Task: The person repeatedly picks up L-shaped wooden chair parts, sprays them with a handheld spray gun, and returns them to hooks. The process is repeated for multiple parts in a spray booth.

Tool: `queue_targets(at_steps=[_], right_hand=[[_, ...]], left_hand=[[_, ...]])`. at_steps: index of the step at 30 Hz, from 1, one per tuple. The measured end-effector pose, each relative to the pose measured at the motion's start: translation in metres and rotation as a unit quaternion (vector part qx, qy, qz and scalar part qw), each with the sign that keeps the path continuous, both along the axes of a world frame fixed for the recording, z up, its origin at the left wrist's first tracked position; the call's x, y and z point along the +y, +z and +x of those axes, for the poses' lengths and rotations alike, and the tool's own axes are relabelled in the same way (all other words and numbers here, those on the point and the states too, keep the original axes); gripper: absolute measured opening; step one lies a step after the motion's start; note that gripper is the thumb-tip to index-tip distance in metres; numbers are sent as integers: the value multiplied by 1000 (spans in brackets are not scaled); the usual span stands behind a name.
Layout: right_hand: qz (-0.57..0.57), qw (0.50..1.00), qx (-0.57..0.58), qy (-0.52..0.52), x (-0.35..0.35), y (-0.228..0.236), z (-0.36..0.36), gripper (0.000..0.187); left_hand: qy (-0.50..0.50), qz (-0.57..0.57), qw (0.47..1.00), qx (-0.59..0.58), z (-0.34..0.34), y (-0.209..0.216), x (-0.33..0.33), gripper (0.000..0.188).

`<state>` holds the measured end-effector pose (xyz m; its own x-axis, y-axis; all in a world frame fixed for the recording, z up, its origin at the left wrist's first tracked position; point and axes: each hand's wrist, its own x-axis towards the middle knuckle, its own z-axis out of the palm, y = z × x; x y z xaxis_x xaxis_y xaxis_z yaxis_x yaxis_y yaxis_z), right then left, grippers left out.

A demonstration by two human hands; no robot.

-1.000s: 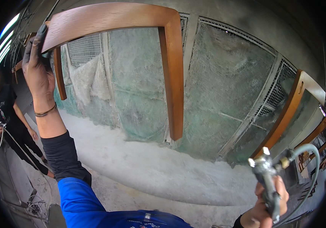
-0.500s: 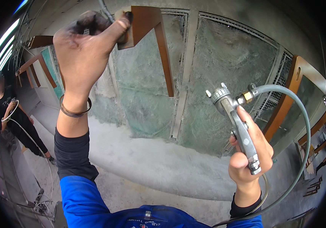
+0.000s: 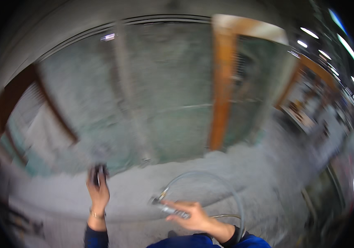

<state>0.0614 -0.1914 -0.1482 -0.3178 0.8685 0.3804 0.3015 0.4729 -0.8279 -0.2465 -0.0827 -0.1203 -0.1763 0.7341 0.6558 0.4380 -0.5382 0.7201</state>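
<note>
My right hand (image 3: 195,218), low in the middle of the head view, is closed round the handle of a metal spray gun (image 3: 176,212). The gun lies tilted, its head toward the left, with a grey hose (image 3: 212,177) looping from it over to the right. To the left is my left hand (image 3: 98,190), raised in front of the floor, its fingers dark-stained. Motion smears those fingers, so their closure is unclear. Beyond that hand, a dark brown wooden piece with legs (image 3: 19,89) hangs well apart from it.
An orange-brown wooden frame (image 3: 223,91) hangs upright before the green-grey filter wall (image 3: 170,82). Another wooden frame (image 3: 288,84) hangs farther right. Pale dust covers the floor (image 3: 139,192). Blurred items stand at the far right under ceiling lights.
The view has swung to the right. My left hand has let go of the brown wooden piece and dropped lower. My right hand, still on the spray gun, is lower and the gun tilts leftward.
</note>
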Motion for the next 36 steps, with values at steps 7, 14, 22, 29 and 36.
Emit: queue_targets(at_steps=[7, 14, 22, 29, 36], right_hand=[[-176, 977, -21, -122, -71, -42, 37, 53], [-138, 970, -7, -202, -106, -40, 113, 60], [-66, 960, -17, -272, -134, -41, 219, 57], [-171, 958, -15, -228, -141, -41, 291, 53], [-104, 980, 64, -159, -106, -49, 330, 47]], left_hand=[[-234, -395, 879, -125, 83, -162, -9, 9], [-425, -452, 784, -10, 192, -133, -10, 8], [-483, -456, 745, -65, 315, -107, -38, 22], [-396, -507, 703, -305, 405, -156, -34, 25], [-190, -450, 797, -355, 332, -102, -1, 38]])
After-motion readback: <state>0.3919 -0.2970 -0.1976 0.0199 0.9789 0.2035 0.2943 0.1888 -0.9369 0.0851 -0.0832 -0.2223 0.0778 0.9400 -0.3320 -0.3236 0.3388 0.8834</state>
